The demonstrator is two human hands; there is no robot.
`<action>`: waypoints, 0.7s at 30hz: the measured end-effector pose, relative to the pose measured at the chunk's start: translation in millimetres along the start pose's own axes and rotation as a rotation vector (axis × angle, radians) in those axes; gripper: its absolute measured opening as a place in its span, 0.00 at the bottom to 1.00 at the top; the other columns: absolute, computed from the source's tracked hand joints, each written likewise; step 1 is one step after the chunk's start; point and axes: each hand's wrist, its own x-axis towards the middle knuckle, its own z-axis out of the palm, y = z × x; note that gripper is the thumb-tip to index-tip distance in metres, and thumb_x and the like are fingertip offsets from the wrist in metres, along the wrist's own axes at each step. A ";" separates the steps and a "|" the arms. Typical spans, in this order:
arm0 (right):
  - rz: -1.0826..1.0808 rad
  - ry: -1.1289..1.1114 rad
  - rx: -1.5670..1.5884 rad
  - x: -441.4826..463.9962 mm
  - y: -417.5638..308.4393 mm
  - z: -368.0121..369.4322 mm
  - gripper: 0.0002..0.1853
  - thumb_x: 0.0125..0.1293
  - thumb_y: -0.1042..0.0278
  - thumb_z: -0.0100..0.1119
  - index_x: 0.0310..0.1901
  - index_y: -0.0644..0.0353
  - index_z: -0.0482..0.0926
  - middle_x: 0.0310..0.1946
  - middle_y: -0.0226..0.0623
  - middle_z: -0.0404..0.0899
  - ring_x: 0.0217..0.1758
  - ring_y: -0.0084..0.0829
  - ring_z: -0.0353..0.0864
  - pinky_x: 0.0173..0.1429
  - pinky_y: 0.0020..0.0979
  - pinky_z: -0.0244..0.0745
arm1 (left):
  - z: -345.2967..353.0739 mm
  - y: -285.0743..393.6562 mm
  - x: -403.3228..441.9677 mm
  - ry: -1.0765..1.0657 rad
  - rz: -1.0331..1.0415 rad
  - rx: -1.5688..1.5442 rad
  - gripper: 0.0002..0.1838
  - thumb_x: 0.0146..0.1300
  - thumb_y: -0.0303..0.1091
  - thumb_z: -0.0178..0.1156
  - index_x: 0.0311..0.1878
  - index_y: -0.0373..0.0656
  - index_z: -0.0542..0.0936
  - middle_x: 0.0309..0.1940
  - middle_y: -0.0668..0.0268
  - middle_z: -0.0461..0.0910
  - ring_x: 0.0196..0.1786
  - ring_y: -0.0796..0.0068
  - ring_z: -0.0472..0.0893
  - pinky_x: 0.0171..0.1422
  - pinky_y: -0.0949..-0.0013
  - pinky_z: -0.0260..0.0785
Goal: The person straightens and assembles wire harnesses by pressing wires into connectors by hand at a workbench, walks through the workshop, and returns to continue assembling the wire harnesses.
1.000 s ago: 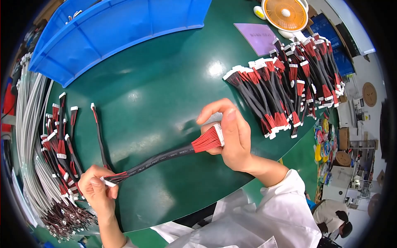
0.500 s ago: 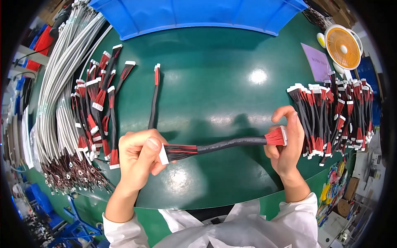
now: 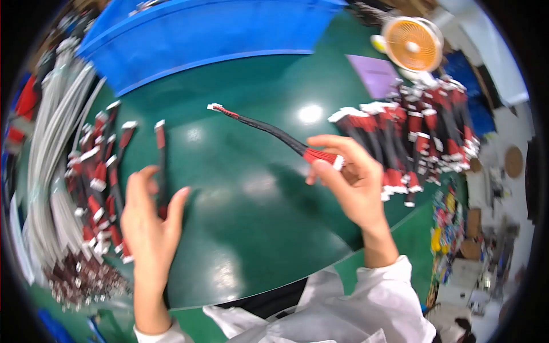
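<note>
Right hand [image 3: 353, 186] right of centre, fingers clamped on wire harness [image 3: 269, 127] at red-wire end. Left hand [image 3: 150, 223] lower left, fingers apart, near second harness [image 3: 162, 151]

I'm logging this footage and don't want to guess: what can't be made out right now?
All in the head view:
- Any print on the cable in the right hand: blurred.
- The lone cable's near end: hidden by the left hand.
- Any text on the purple card: blurred.
- Most of the blue bin's inside: hidden by its front wall and cut off by the top edge.
</note>
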 end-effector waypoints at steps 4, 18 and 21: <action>-0.270 0.329 -0.647 -27.7 8.1 -39.8 0.12 0.58 0.82 0.58 0.45 0.66 0.78 0.34 0.40 0.81 0.30 0.27 0.80 0.33 0.24 0.72 | 2.6 -9.8 -7.2 -0.109 -0.021 0.134 0.15 0.55 0.32 0.64 0.40 0.37 0.70 0.23 0.59 0.70 0.23 0.60 0.71 0.28 0.59 0.63; -0.127 0.103 -0.342 -39.0 -3.6 -30.1 0.09 0.65 0.78 0.51 0.43 0.65 0.80 0.36 0.37 0.81 0.27 0.20 0.74 0.32 0.21 0.70 | -2.3 22.7 -29.2 -0.681 -0.226 -1.168 0.05 0.68 0.25 0.49 0.43 0.35 0.71 0.27 0.67 0.76 0.32 0.83 0.74 0.38 0.79 0.67; 0.222 -0.366 0.273 -18.1 -16.9 20.6 0.16 0.68 0.78 0.43 0.56 0.70 0.70 0.46 0.44 0.79 0.27 0.20 0.73 0.34 0.22 0.71 | 0.4 22.6 -34.7 -0.739 -0.195 -1.241 0.06 0.68 0.26 0.48 0.43 0.34 0.71 0.29 0.66 0.76 0.33 0.81 0.75 0.39 0.78 0.67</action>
